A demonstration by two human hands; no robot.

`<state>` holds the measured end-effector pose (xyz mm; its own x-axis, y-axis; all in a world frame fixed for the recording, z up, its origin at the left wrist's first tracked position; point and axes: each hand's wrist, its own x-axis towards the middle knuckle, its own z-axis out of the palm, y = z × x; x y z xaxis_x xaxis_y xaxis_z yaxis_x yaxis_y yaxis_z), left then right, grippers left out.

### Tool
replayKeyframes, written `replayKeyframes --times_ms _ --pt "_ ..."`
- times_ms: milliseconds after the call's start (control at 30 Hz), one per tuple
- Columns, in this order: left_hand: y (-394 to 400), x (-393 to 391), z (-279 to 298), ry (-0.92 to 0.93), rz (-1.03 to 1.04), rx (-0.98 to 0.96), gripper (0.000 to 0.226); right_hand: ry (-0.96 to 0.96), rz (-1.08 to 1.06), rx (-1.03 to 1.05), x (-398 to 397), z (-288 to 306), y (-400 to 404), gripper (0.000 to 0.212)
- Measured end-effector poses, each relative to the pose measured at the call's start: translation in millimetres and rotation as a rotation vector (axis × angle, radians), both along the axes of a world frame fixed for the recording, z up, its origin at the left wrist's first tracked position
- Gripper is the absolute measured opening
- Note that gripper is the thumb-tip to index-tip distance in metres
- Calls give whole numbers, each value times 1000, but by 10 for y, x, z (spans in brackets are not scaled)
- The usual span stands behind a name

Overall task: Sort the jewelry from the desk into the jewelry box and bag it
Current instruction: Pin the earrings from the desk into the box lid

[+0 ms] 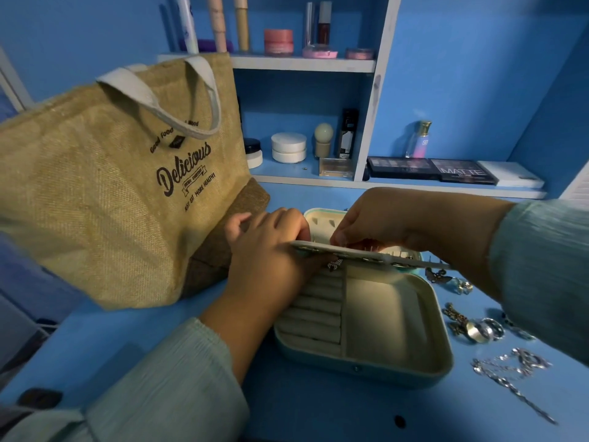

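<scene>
Both hands are up at the flat earring panel [366, 256] that runs left to right across the open jewelry box [398, 317], the left hand [271, 250] gripping its end and the right hand [382, 221] pinching its top edge, while the loose jewelry [478, 327] waits on the desk [318, 409] nearest the right hand.

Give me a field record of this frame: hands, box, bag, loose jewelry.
left hand: grips the left end of the flap
right hand: pinches the flap's top edge
flap: white earring panel, raised across the middle of the box
box: open on the desk, ring rolls left, big compartment bare
bag: jute tote, upright, left of box
jewelry: rings and chains loose on the desk, right of box
stage: sorting, not yet bagged
</scene>
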<state>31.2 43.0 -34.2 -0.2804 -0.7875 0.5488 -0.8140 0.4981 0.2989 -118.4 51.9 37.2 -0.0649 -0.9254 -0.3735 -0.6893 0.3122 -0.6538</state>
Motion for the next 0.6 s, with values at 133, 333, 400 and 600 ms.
replayKeyframes --times_ms 133,333,400,600 --pt "-9 2 -33 59 -8 -82 43 -49 -47 4 0 -16 12 22" --pt "6 -2 -16 34 -17 -50 43 -81 -72 10 0 -13 23 23" --pt "6 -3 -30 67 -12 -71 43 -99 -80 20 -4 -13 31 23" --pt "-2 0 -23 23 -19 -40 45 -111 -83 32 -10 -8 35 26"
